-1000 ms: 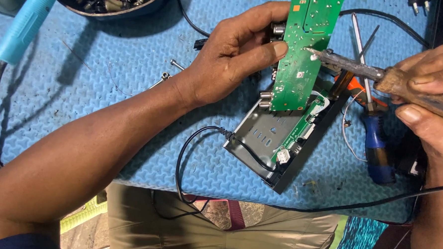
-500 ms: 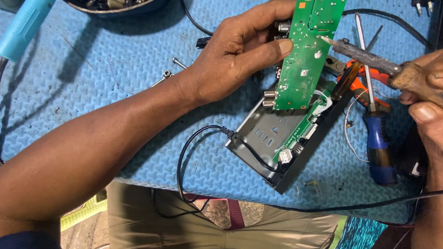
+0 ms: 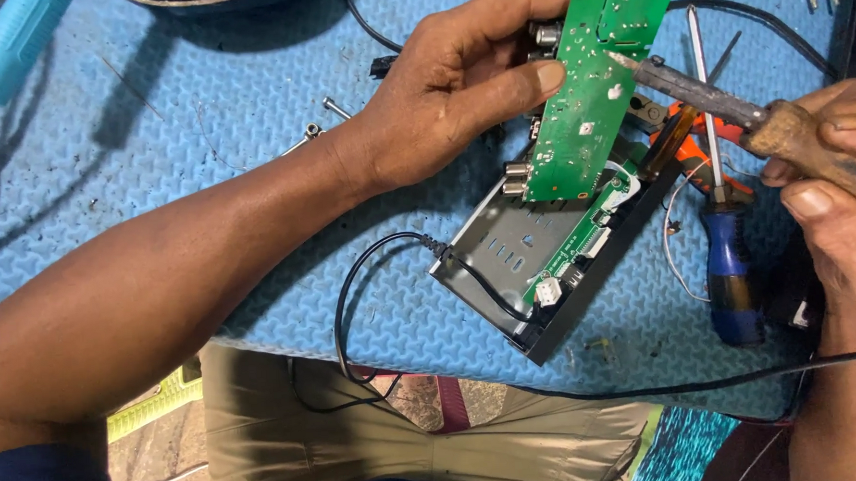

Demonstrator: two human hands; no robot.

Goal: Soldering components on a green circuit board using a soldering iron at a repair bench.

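- Blue foam-covered bench (image 3: 204,173), spread under everything.
- Open black box-shaped casing (image 3: 554,264), lying near the bench's front edge.
- Left hand (image 3: 459,76), clamped on the green circuit board (image 3: 594,79), tilted above the casing.
- Right hand (image 3: 845,203), closed around the brown-handled soldering iron (image 3: 730,107), tip touching the board.
- Blue-handled screwdriver (image 3: 727,256), lying just right of the casing.
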